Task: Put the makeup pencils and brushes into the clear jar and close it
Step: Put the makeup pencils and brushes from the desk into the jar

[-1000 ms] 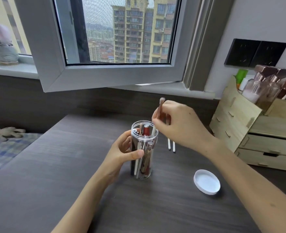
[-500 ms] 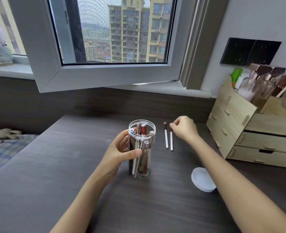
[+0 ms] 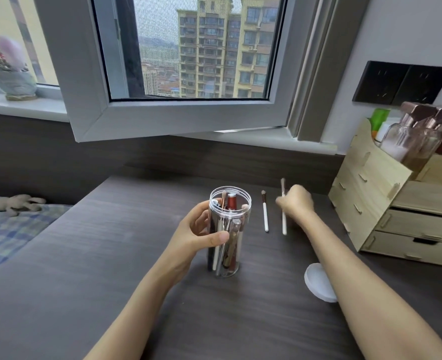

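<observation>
The left hand [image 3: 197,233] wraps the clear jar [image 3: 227,231] about mid-height, thumb across the front and fingers behind, closed firmly on it. The jar stands upright near the middle of the dark desk [image 3: 71,255], mouth open, already crowded with pencils and brushes. It looks like light, rigid plastic, smooth enough to slip, so a grip around the waist is probably what stops it tipping.

Just right of the jar a white-handled brush [image 3: 265,213] lies flat on the desk, untouched. Beside it the right hand [image 3: 296,201] is pinched shut on a second white-handled brush [image 3: 283,219], held near its upper end with the handle hanging down toward the desk. These brushes should be thin, stiff and nearly weightless; a fingertip pinch suffices.

The white lid [image 3: 317,281] rests toward the desk's front right, partly hidden by the right forearm.
</observation>
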